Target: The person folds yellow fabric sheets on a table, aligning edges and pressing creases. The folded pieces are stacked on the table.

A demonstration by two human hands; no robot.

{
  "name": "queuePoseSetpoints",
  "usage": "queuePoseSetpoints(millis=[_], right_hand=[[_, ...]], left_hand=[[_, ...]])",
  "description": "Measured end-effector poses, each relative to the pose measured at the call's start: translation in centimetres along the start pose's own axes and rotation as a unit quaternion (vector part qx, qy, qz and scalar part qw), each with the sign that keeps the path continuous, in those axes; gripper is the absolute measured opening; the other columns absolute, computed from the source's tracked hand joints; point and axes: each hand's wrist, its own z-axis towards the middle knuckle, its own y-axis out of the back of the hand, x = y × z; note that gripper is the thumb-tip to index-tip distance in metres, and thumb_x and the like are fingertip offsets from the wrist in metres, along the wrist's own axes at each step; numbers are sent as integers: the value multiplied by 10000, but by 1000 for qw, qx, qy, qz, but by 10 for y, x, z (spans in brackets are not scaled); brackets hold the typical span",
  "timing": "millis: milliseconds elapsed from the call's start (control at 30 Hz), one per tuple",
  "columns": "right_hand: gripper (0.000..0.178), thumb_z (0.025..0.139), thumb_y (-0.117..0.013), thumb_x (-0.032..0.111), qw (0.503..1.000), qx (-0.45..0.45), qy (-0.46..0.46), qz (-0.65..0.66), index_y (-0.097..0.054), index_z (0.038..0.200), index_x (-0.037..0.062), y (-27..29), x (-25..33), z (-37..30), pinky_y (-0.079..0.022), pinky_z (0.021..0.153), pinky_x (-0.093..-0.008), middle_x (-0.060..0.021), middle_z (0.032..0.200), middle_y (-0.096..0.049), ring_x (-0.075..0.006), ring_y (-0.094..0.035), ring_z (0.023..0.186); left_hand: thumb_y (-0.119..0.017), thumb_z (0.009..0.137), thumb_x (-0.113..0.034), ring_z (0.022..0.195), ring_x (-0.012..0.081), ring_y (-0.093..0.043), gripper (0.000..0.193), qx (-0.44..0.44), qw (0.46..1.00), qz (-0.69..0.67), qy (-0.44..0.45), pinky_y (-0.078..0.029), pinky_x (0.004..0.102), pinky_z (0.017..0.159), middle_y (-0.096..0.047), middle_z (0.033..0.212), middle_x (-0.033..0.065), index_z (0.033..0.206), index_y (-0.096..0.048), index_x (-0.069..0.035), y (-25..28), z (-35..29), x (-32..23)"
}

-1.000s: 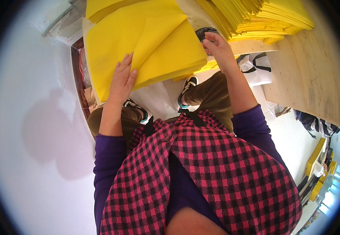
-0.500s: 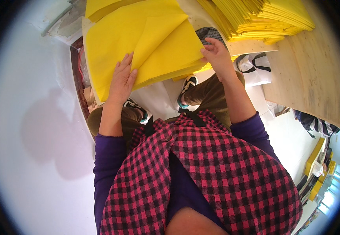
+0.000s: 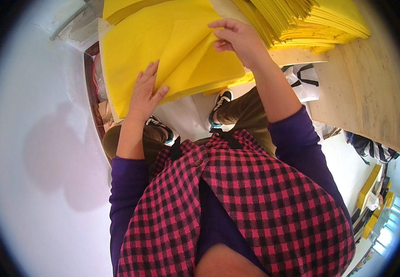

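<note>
The scene is bright and fairly evenly lit. At the lower right a window point(image 3: 387, 235) glares, its panes washed out. A soft-edged, faint mauve shadow point(image 3: 54, 157) falls on the white surface point(image 3: 20, 198) at left. The fisheye lens bends the wooden counter point(image 3: 361, 87) and darkens the corners to black. The yellow sheets point(image 3: 135, 51) look reasonably clear; small things near the window blur.

Both bare forearms point(image 3: 131, 138) reach forward. The left hand point(image 3: 144, 94) lies palm down, nearly flat, fingers point(image 3: 149, 71) pointing away, thumb point(image 3: 161, 93) spread aside. The right hand point(image 3: 238, 39) reaches farther out, fingers aimed leftward, thumb and forefinger point(image 3: 222, 23) close together.
</note>
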Motion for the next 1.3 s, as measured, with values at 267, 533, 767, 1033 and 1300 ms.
queuePoseSetpoints(millis=[267, 533, 767, 1033, 1300], right_hand=[[310, 907, -569, 149, 988, 45, 33, 145, -548, 1177, -2, -36, 11, 57, -513, 753, -289, -118, 1039, -604, -198, -625, 852], [295, 879, -626, 170, 988, 27, 145, 36, -612, 1105, -19, -14, -6, 43, -534, 714, -260, -47, 871, -633, -144, -641, 807], [331, 752, -716, 120, 914, 98, 86, -383, -644, 1073, 86, 60, -40, 3, -455, 744, -269, -13, 904, -572, -146, -531, 799], [304, 677, -771, 94, 915, 123, 129, -361, -664, 962, 94, 74, -66, -9, -428, 779, -273, -32, 984, -509, -173, -504, 875], [96, 788, -702, 53, 934, 109, 119, -318, -650, 860, 16, 76, -74, 2, -410, 697, -241, -8, 896, -510, -115, -498, 782]], left_hand=[[-556, 875, -445, 1377, 321, -293, 648, 15, 1000, 1, -15, -188, 483, 1122, -362, 1462, 153, 1334, -448, -1, 3, 1, 1], [-477, 964, -194, 1363, 281, -327, 456, -2, 1000, -25, -2, -164, 404, 1148, -366, 1460, 154, 1360, -406, 20, -3, -1, 8], [-464, 976, -222, 1362, 269, -326, 454, 0, 999, -34, 12, -164, 403, 1149, -367, 1464, 133, 1369, -409, -1, -3, -1, 9], [-457, 979, -226, 1366, 273, -320, 452, 1, 1000, -28, 6, -163, 396, 1150, -354, 1473, 131, 1374, -408, -10, -3, 0, 7], [-461, 976, -220, 1372, 268, -311, 452, 3, 999, -28, 15, -159, 403, 1152, -346, 1480, 123, 1378, -407, -20, -4, -2, 11]])
